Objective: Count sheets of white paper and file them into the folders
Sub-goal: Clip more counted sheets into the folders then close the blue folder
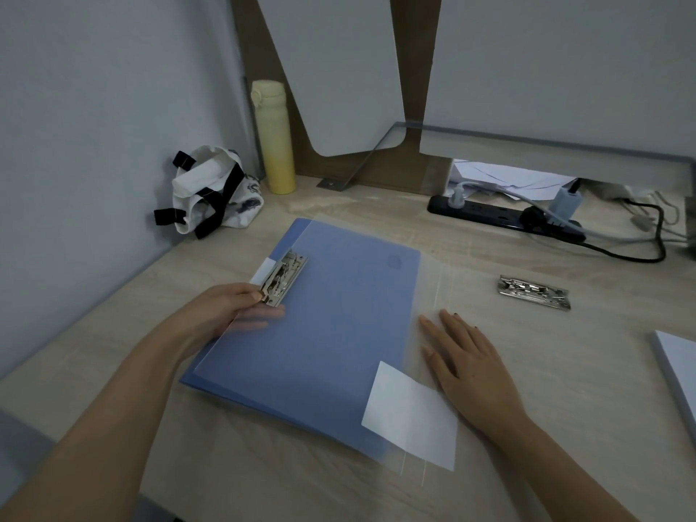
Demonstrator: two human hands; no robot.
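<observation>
The left hand point(226, 307) pinches the near end of a metal clip point(282, 278), thumb on top, with its fingers showing dimly through the translucent cover point(429, 292). The clip's long axis runs away from the grip, far end leaning right, parallel to the blue folder point(339, 333), which lies flat just right of the grip (under that cover). Farther right, the right hand point(467, 356) rests flat on the cover with straight fingers. Beyond it lie a second clip point(533, 292) and the white paper stack point(678, 367).

- Blue rectangular plastic folder point(320, 333) lies flat and closed.
- Translucent clear plastic folder point(482, 280) lies open: one leaf over the blue folder, the other to its right.
- Silver metal clip point(280, 280) sits at the blue folder's left edge.
- Stack of white paper sheets point(678, 367) lies flat, well right of the blue folder.
</observation>
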